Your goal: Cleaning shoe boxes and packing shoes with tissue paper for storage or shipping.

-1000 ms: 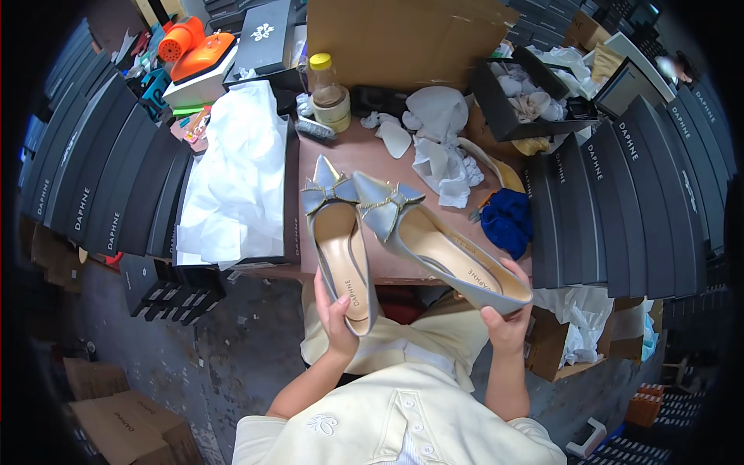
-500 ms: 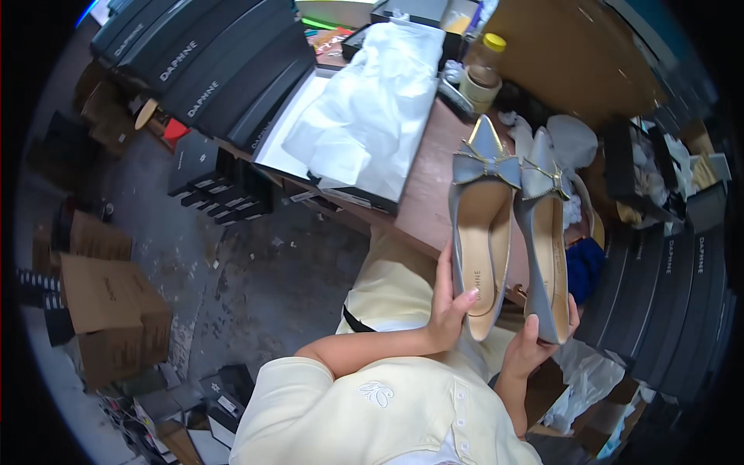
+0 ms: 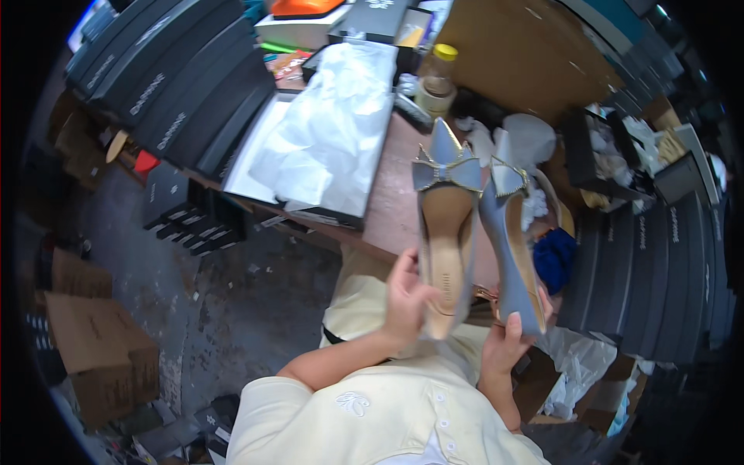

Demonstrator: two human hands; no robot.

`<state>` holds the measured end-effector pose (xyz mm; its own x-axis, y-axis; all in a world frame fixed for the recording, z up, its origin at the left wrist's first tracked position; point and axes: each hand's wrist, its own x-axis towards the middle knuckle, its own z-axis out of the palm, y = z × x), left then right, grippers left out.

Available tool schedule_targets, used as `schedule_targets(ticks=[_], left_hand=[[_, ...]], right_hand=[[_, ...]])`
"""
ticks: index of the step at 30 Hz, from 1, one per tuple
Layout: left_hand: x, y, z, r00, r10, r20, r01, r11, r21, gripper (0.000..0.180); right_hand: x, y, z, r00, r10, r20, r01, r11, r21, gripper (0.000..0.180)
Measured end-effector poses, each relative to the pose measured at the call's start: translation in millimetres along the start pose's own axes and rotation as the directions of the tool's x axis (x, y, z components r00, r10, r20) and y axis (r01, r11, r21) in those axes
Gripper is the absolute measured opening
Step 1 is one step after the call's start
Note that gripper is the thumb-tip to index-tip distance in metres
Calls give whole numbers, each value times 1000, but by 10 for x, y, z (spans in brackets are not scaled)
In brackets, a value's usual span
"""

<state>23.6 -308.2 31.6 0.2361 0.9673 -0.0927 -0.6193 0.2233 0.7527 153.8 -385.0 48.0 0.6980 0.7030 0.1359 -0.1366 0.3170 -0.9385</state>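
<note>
My left hand grips the heel end of a pale blue pointed shoe with a bow and a tan insole, toe pointing away from me. My right hand holds the matching pale blue shoe by its heel, close beside the first and turned a little on its side. Both shoes hover over the near edge of a brown table. To the left on the table lies an open shoe box filled with white tissue paper.
Rows of black shoe boxes stand at the left and black shoe boxes at the right. A bottle with a yellow cap, crumpled white paper and a blue cloth sit on the table. Cardboard boxes lie on the grey floor.
The view has swung and tilted left, bringing the floor and cardboard boxes into sight. The two shoes have been drawn side by side and stay held by their heels.
</note>
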Motion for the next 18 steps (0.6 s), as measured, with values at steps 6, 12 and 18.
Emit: schedule_targets(ticks=[6, 12, 18], left_hand=[[288, 12, -420, 809, -438, 393, 554, 792, -256, 54], [402, -461, -484, 560, -172, 810, 692, 635, -344, 44], [426, -644, -374, 458, -119, 881, 801, 485, -351, 41]], right_hand=[[167, -24, -230, 767, 637, 73, -537, 576, 616, 55], [46, 25, -206, 529, 806, 265, -613, 147, 776, 63], [52, 43, -296, 469, 821, 325, -621, 45, 782, 72]])
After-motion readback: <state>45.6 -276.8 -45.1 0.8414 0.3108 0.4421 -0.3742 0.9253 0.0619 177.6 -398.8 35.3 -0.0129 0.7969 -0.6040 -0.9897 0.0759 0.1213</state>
